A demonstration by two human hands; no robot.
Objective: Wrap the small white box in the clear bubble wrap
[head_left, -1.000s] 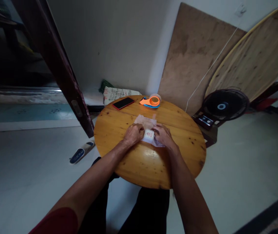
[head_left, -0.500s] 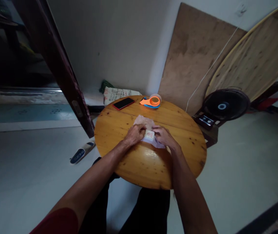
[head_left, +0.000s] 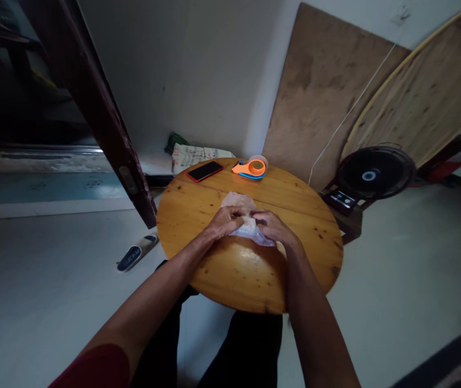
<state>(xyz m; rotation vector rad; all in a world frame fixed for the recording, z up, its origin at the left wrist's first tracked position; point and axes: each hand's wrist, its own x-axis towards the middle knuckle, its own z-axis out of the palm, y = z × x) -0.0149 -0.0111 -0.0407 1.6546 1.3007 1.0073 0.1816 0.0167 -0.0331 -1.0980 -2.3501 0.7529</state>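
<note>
Where plastic wrap (head_left: 237,201) is laid over it, a small white box (head_left: 248,226) is seen just below the frame's centre.
The wrap is pinched narrowly by the left grip (head_left: 224,221) and right grip (head_left: 274,225); above, an orange tape dispenser (head_left: 245,170) is set on the table (head_left: 246,280).

Translucent wrap (head_left: 237,201) now over the printed top of the white box (head_left: 248,224)
</note>
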